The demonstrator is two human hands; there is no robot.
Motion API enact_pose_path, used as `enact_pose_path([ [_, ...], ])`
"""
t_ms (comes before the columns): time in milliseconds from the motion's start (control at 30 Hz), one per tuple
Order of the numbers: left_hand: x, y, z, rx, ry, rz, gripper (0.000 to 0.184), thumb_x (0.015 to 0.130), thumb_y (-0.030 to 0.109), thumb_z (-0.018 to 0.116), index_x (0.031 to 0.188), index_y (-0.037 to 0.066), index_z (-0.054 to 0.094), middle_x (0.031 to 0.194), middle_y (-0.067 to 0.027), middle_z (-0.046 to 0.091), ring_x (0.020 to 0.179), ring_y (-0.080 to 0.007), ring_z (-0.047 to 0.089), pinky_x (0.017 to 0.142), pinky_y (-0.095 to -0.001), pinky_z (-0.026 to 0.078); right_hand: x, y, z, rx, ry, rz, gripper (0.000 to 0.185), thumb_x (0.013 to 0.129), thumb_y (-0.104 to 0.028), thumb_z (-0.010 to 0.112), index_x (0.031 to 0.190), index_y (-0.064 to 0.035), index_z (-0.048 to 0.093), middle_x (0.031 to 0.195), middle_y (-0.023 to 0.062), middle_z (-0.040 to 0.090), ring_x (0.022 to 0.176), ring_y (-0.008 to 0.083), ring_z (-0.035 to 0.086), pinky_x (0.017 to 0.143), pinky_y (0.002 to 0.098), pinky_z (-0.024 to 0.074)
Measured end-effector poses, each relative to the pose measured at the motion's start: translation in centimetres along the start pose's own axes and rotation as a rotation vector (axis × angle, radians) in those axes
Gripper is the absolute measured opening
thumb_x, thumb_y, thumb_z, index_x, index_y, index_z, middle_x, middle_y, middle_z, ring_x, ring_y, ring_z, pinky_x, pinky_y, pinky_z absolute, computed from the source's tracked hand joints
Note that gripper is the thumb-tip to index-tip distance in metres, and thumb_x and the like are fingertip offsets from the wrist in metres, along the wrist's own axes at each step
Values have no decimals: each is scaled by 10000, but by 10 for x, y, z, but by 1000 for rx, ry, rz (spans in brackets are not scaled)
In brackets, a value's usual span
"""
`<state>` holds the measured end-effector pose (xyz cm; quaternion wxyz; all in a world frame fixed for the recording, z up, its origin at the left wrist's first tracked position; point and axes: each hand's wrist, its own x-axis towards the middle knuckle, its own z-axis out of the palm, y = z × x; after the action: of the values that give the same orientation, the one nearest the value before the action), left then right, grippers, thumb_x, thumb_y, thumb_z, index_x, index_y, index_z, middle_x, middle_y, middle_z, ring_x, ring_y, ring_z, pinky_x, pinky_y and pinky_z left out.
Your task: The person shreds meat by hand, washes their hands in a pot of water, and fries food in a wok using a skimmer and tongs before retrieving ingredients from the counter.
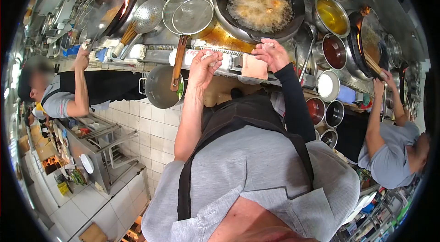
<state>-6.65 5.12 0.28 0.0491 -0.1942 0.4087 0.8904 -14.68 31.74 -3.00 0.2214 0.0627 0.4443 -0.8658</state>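
Note:
My left hand (pixel 206 68) is closed with the fingers curled round a small whitish lump (pixel 210 58) whose kind I cannot make out. My right hand (pixel 272 55), below a black sleeve, pinches a similar pale lump (pixel 267 46). Both hands are raised at the near edge of the stove, apart from each other. Just beyond the right hand stands a black wok (pixel 298 17) of bubbling oil (pixel 260 6) with golden pieces frying in it. Directly under that hand sits a tan square block (pixel 255 67). A wire strainer (pixel 188 13) has its wooden handle (pixel 179 63) pointing towards me, close beside the left hand.
A perforated ladle (pixel 147 15) lies at the left. A large metal pot (pixel 160 88) stands low by my left forearm. Steel bowls of yellow oil (pixel 331 15) and dark sauce (pixel 333 52) line the right. Co-workers (pixel 68 90) (pixel 389 150) stand at flaming woks on both sides.

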Motion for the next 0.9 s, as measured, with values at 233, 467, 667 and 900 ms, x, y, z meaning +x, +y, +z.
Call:
enact_pose_path([
  [233, 7, -8, -26, 62, 12, -6, 83, 924, 77, 626, 992, 82, 579, 979, -103, 689, 896, -186, 673, 785, -333, 572, 66, -19, -72, -1272, 345, -537, 237, 803, -218, 780, 935, -71, 649, 752, 130, 647, 737, 275, 685, 666, 367, 533],
  [467, -13, 7, -16, -136, -136, -57, 383, 987, 100, 499, 1338, -45, 453, 1237, -174, 589, 1168, -268, 583, 1060, -428, 455, 118, -55, -139, -1770, 602, -428, 460, 821, -164, 707, 1272, -127, 627, 1172, 227, 586, 1061, 393, 600, 936, 448, 491],
  [667, -9, 1, -31, 38, 9, 63, 313, 982, -15, 471, 1287, -86, 466, 1223, -206, 603, 1140, -302, 616, 1018, -381, 509, 46, -23, -53, -993, 115, -356, 256, 854, 44, 565, 1075, -31, 672, 875, 72, 675, 794, 163, 665, 733, 302, 552],
  [900, -4, -3, -29, 127, 185, 102, 201, 918, 39, 654, 1088, 19, 548, 1024, -113, 678, 908, -204, 686, 804, -343, 588, 31, 129, -2, -928, -291, 182, 154, 898, -77, 594, 1003, 16, 658, 778, 66, 674, 693, 147, 665, 612, 289, 523],
])
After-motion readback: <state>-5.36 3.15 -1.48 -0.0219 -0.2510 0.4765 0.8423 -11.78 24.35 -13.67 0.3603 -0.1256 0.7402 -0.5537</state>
